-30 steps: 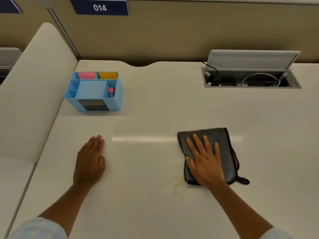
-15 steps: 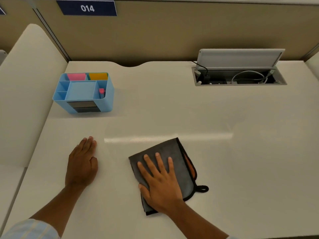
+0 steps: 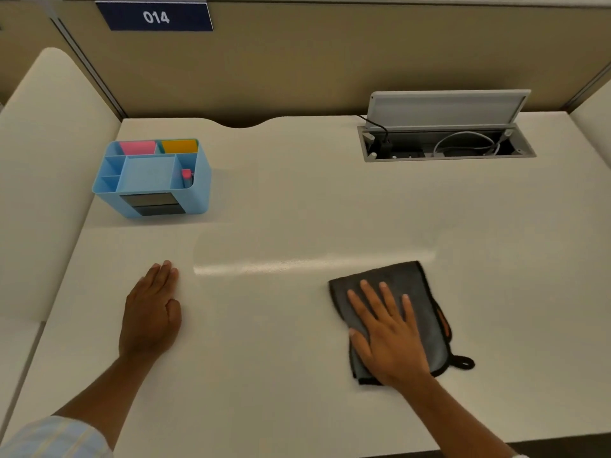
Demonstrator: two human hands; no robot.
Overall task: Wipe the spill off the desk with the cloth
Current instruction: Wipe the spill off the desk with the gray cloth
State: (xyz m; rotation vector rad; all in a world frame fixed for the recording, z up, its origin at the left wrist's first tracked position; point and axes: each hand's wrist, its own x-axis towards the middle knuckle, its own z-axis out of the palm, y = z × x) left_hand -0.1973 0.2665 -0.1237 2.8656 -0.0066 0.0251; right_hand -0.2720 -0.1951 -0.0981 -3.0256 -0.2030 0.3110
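Right hand flat, fingers spread, pressing grey cloth onto table. Left hand flat, empty, well apart to its left. No spill visible now; may be under cloth. Risk: loose hanging loop drags, smearing residue. Beyond left hand, blue organizer; beyond right, open cable tray. Nothing blocks wiping.

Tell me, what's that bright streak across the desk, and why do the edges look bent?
In the head view, the pale streak on the desk is glare from overhead light, running from near the left hand toward the cloth under the right hand. The partition and desk edges curve from wide-angle distortion. The organizer throws only a faint shadow, so the lighting looks soft.
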